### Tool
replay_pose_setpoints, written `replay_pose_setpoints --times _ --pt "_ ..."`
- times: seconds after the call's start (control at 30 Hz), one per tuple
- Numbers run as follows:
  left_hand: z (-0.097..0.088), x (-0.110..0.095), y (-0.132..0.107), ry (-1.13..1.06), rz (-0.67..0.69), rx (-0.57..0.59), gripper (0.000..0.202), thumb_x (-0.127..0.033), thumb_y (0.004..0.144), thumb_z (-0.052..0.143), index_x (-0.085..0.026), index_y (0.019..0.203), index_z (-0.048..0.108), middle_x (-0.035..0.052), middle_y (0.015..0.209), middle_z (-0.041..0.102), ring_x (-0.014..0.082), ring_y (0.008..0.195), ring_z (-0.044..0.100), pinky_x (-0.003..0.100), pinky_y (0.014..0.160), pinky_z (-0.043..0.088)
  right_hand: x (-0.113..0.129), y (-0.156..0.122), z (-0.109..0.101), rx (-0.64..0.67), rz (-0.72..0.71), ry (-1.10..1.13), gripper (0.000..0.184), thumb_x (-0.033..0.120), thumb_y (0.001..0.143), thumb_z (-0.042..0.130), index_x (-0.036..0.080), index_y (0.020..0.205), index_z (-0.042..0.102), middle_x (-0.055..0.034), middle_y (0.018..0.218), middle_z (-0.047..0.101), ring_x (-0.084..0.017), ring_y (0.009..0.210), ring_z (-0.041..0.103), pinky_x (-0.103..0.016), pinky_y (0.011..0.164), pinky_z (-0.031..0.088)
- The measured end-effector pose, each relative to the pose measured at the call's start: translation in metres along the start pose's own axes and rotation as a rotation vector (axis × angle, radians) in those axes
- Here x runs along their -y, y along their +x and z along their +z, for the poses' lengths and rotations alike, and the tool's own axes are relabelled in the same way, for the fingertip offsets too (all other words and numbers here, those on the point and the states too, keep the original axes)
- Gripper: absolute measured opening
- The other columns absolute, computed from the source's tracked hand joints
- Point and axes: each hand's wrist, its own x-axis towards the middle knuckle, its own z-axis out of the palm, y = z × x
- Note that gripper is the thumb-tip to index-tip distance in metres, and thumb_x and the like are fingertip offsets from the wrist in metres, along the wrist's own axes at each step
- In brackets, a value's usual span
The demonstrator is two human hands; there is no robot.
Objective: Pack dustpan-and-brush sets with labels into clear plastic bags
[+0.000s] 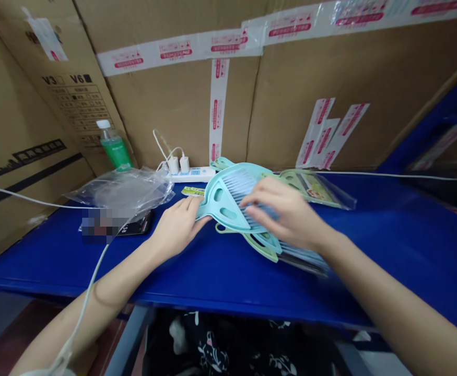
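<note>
Overhead and behind, large cardboard boxes [299, 109], seamed with printed tape, form a backdrop that probably keeps things from sliding off the far edge of the blue table [393, 250]. On its left side a crumpled clear plastic bag [114, 190] lies pushed aside, presumably to free the middle. There, in front of the person, the turquoise dustpan-and-brush set [228, 196] is held tilted above a pile with green pieces [261, 250], so its bristles [238, 180] face the fingers. A wrapped green set [310, 185] lies behind the right hand [285, 214], seemingly out of the way.

That hand is over the bristles, fingers loosely bent and slightly apart; blur hides whether they pinch any. The left hand [179, 224] closes on the narrow handle end, thumb below and fingers above, likely to steady the set.

Smaller still, a power strip [195, 175] sits against the cardboard, perhaps to keep its cables back, near a green-filled bottle [116, 151]. A phone [140, 224] lies partly under the bag; two white chargers [184, 164] stand plugged into the strip.
</note>
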Motion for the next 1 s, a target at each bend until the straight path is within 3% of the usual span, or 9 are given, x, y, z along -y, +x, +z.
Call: replay_pose_setpoints --times 0.07,0.17,0.3,0.5,0.6,0.8,1.0 --pt "0.001 -0.002 -0.001 0.021 0.011 0.008 0.032 -0.038 0.093 0.047 -0.014 0.113 0.052 0.0123 0.102 0.067 0.0252 0.096 0.065 0.036 0.078 0.055 0.004 -0.002 0.013 0.161 -0.045 0.003 0.025 0.035 0.091 0.047 0.018 0.084 0.063 -0.0047 0.076 0.056 -0.019 0.075 0.052 -0.032 0.069 0.041" --pt "0.001 -0.004 -0.001 0.059 0.02 0.021 0.034 -0.04 0.093 0.047 -0.014 0.114 0.051 0.0119 0.101 0.067 0.0254 0.094 0.066 0.035 0.075 0.055 0.002 -0.004 0.027 0.243 0.001 -0.044 0.026 0.04 0.088 0.053 0.018 0.076 0.06 -0.0026 0.075 0.051 -0.018 0.075 0.048 -0.032 0.071 0.037" --pt "0.001 -0.006 -0.002 0.047 0.03 0.041 0.033 -0.039 0.093 0.046 -0.015 0.116 0.049 0.0104 0.103 0.067 0.0246 0.093 0.066 0.035 0.075 0.055 0.003 -0.004 0.028 0.244 0.046 -0.089 0.025 0.04 0.085 0.057 0.019 0.07 0.057 -0.0018 0.075 0.049 -0.018 0.073 0.045 -0.03 0.068 0.033" --pt "0.0 -0.001 0.0 0.0 -0.005 0.044 0.03 -0.033 0.09 0.051 -0.014 0.113 0.051 0.0121 0.104 0.066 0.0259 0.092 0.066 0.036 0.075 0.055 0.008 -0.003 0.024 0.199 -0.094 -0.312 0.025 0.029 0.089 0.048 0.018 0.07 0.061 -0.0051 0.073 0.053 -0.019 0.072 0.045 -0.031 0.065 0.03" --pt "0.001 0.007 0.003 -0.042 -0.031 0.019 0.027 -0.026 0.088 0.052 -0.016 0.114 0.051 0.0106 0.104 0.064 0.0248 0.093 0.065 0.036 0.076 0.054 0.011 -0.003 0.02 0.207 -0.114 -0.437 0.032 0.031 0.092 0.042 0.018 0.072 0.064 -0.0072 0.073 0.056 -0.02 0.071 0.047 -0.032 0.064 0.03" --pt "0.006 0.021 0.025 -0.096 -0.084 -0.062 0.024 -0.023 0.089 0.052 -0.012 0.11 0.056 0.0122 0.102 0.059 0.0247 0.095 0.06 0.038 0.082 0.051 0.013 -0.006 0.001 0.317 0.06 -0.566 0.044 0.031 0.095 0.032 0.016 0.072 0.066 -0.0083 0.069 0.058 -0.018 0.063 0.052 -0.032 0.061 0.035" --pt "0.015 0.028 0.063 -0.043 -0.139 0.02 0.031 -0.027 0.089 0.051 -0.013 0.117 0.058 0.0124 0.104 0.06 0.0293 0.103 0.053 0.044 0.089 0.045 0.004 -0.011 -0.011 0.587 0.229 -0.484 0.037 0.03 0.093 0.037 0.015 0.071 0.063 -0.0101 0.073 0.063 -0.021 0.064 0.058 -0.031 0.056 0.038"
